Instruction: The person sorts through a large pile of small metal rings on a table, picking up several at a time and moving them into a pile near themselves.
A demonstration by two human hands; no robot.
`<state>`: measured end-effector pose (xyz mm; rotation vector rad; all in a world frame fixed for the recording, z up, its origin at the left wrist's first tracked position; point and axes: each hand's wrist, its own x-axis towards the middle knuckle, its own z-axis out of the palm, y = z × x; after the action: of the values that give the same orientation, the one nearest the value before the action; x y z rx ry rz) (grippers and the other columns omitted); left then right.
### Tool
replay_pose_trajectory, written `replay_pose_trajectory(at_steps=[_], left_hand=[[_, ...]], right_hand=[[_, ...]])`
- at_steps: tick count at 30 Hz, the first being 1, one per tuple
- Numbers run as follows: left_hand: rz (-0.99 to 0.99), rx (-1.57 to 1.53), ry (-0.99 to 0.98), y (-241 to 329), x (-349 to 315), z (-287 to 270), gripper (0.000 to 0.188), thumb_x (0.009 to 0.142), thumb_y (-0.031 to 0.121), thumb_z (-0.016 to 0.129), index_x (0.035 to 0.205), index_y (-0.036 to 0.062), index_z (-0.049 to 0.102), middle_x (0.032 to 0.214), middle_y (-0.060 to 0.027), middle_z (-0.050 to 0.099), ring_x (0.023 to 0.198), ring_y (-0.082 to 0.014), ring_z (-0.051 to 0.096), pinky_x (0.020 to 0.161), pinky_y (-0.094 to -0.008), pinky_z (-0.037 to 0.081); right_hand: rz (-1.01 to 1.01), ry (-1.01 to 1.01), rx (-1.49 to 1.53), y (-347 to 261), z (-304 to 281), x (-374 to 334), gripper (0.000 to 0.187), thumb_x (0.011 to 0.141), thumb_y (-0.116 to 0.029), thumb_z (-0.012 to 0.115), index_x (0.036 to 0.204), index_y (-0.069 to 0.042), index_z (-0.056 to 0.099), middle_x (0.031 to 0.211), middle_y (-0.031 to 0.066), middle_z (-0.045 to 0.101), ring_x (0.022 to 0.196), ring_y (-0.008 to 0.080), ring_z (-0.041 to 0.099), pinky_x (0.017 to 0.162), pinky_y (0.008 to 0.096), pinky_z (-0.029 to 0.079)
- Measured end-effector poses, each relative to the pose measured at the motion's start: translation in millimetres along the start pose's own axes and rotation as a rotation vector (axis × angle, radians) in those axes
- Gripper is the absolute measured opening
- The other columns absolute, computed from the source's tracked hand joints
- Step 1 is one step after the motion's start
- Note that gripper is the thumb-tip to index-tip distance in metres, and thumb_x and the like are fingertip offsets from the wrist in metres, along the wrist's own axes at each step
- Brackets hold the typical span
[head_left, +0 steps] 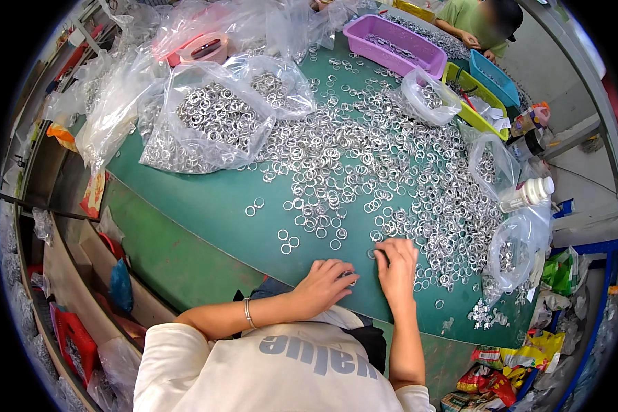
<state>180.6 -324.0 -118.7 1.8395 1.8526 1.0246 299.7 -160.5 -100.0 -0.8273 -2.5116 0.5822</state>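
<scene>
My left hand [325, 283] is at the near edge of the green table, its fingers curled around some silver rings [349, 277]; a few of them show at the fingertips. To its right, my right hand [397, 262] reaches down to the tabletop with thumb and fingers bent. A single ring [371, 253] lies at its thumb and fingertip; whether it is gripped or only touched is unclear. Just beyond both hands spreads a wide heap of silver rings [323, 141]. Three loose rings [286, 242] lie apart on the left.
An open plastic bag of rings [216, 127] stands at the far left. Purple [398, 51], yellow-green [484, 113] and blue [494, 77] baskets line the far right. A white bottle [529, 194] and smaller bags edge the right side. Another person [484, 20] sits across the table.
</scene>
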Motion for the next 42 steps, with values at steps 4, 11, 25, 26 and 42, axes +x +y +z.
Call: replay_pose_trajectory(at_steps=[4, 11, 25, 26, 42], left_hand=[[-0.094, 0.116, 0.142, -11.5, 4.3, -15.3, 0.038, 0.080, 0.009, 0.068, 0.116, 0.0083, 0.060, 0.115, -0.0087, 0.054, 0.107, -0.0279, 0.051, 0.085, -0.0397, 0.038], [-0.139, 0.170, 0.116, -31.5, 17.0, -19.7, 0.038, 0.077, -0.003, 0.059, 0.114, 0.0017, 0.060, 0.114, -0.0139, 0.056, 0.101, -0.0301, 0.055, 0.085, -0.0382, 0.042], [-0.279, 0.410, 0.295, -35.2, 9.6, -49.4, 0.045, 0.077, 0.000, 0.064, 0.121, 0.0019, 0.055, 0.133, -0.0149, 0.049, 0.122, -0.0330, 0.046, 0.095, -0.0445, 0.038], [-0.318, 0.396, 0.254, -42.8, 4.9, -48.6, 0.047, 0.078, 0.001, 0.063, 0.124, 0.0002, 0.053, 0.136, -0.0160, 0.046, 0.127, -0.0347, 0.042, 0.101, -0.0466, 0.035], [-0.197, 0.204, 0.228, -31.5, -3.1, -41.7, 0.039, 0.078, 0.004, 0.068, 0.116, 0.0042, 0.058, 0.121, -0.0102, 0.054, 0.111, -0.0296, 0.052, 0.091, -0.0425, 0.039]], right_hand=[[0.022, 0.120, -0.120, -8.2, -12.2, 0.2, 0.024, 0.077, -0.007, 0.069, 0.101, -0.005, 0.065, 0.105, 0.0091, 0.059, 0.097, 0.0290, 0.052, 0.082, 0.0405, 0.038], [-0.234, -0.223, -0.008, -18.4, 8.1, -4.6, 0.036, 0.082, -0.012, 0.067, 0.117, -0.010, 0.062, 0.131, 0.0100, 0.052, 0.130, 0.0330, 0.041, 0.105, 0.0501, 0.031], [-0.295, -0.186, -0.166, -7.4, 23.1, 11.0, 0.033, 0.084, -0.013, 0.064, 0.116, -0.006, 0.061, 0.131, 0.0122, 0.049, 0.130, 0.0333, 0.040, 0.105, 0.0535, 0.030], [-0.268, -0.142, -0.225, 1.0, 19.1, 12.0, 0.032, 0.084, -0.012, 0.064, 0.115, -0.005, 0.060, 0.130, 0.0132, 0.050, 0.130, 0.0340, 0.040, 0.104, 0.0540, 0.030], [-0.248, -0.002, -0.235, 11.2, 29.8, 42.6, 0.020, 0.084, -0.008, 0.064, 0.104, -0.005, 0.064, 0.120, 0.0114, 0.056, 0.118, 0.0316, 0.048, 0.102, 0.0481, 0.033]])
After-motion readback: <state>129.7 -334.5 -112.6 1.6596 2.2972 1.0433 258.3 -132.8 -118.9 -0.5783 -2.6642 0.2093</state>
